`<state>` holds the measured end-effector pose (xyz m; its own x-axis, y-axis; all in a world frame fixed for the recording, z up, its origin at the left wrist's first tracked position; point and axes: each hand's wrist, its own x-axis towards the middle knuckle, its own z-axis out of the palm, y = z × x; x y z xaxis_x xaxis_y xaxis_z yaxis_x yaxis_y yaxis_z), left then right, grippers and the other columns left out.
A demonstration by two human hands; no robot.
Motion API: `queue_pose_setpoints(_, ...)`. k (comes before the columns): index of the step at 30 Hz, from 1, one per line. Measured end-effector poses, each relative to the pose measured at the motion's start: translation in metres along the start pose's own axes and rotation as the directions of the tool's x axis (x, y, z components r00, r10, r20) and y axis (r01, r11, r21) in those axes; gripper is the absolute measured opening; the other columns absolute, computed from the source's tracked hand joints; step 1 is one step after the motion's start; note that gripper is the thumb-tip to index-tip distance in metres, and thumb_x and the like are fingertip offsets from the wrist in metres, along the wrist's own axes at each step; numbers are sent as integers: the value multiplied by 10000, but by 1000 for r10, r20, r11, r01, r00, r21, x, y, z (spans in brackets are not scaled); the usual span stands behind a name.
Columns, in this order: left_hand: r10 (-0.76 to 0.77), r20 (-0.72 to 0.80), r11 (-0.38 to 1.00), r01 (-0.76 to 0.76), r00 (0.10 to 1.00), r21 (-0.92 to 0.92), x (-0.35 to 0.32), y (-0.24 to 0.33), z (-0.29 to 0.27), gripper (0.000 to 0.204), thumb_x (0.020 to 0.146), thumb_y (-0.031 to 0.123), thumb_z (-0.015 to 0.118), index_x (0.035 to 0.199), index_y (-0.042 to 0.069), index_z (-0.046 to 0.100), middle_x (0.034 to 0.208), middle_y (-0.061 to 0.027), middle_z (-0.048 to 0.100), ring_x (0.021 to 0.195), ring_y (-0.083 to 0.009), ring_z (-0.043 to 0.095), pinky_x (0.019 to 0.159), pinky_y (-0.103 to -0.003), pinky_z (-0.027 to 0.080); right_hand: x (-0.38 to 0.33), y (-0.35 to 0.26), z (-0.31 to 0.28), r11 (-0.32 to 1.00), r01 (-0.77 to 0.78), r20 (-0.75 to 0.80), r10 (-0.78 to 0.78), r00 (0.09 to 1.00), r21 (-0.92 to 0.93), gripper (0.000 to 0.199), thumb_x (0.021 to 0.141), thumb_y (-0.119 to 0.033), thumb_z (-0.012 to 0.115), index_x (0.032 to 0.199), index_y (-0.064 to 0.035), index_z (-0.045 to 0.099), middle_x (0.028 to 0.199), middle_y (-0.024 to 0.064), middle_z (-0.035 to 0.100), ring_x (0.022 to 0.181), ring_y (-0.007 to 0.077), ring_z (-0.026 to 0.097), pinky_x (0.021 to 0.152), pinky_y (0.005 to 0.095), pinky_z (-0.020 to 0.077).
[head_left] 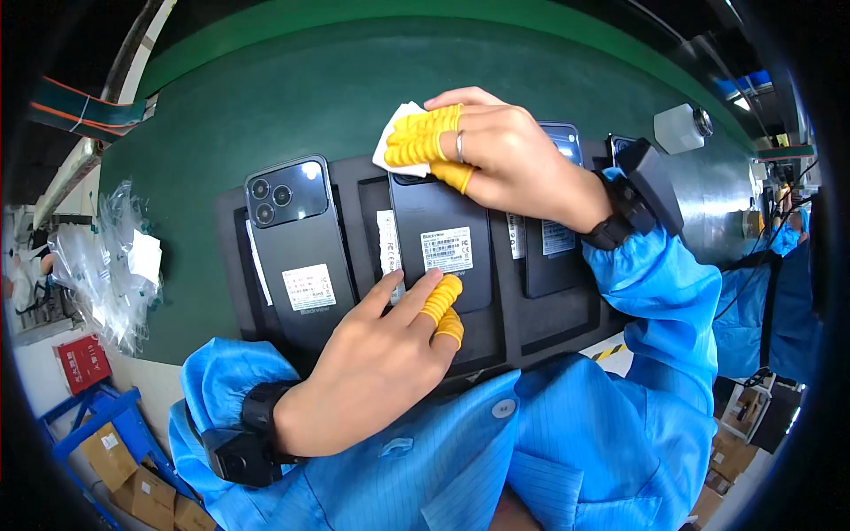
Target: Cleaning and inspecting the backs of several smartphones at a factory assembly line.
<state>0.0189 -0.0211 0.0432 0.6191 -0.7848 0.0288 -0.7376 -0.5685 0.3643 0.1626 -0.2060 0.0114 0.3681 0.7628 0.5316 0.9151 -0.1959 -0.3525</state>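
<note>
A dark smartphone (pixel 425 208) lies face down in the middle of a black foam tray (pixel 507 341), a white label on its back. My right hand (pixel 509 146), with yellow finger cots, grips a folded white wiping cloth (pixel 394 142) at this phone's upper end and hides its camera area. My left hand (pixel 381 341) lies over the phone's lower part, fingers stretched out, fingertips touching near the label; two fingers wear yellow cots. Another phone (pixel 297 248) with three round lenses rests to the left. To the right is a third phone (pixel 549 274), partly behind my right wrist.
The tray sits on a green work surface (pixel 212 133). Clear plastic bags (pixel 111 265) are heaped at the left edge. A white bottle (pixel 677 130) with a dark cap stands at the far right. Cardboard boxes (pixel 111 450) are low on the left; a person in blue (pixel 742 301) is at right.
</note>
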Motion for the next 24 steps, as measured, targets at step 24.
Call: queue_pose_setpoints(24,-43,-46,999,42,998,-15,-1,4,5,197,721,132,599,856,1,658,1065,-165,640,1147,-275,549,968,-417,418,-1,-14,7,980,199,53,-199,979,6,174,658,-110,674,797,-12,633,702,105,598,709,259,613,872,375,482)
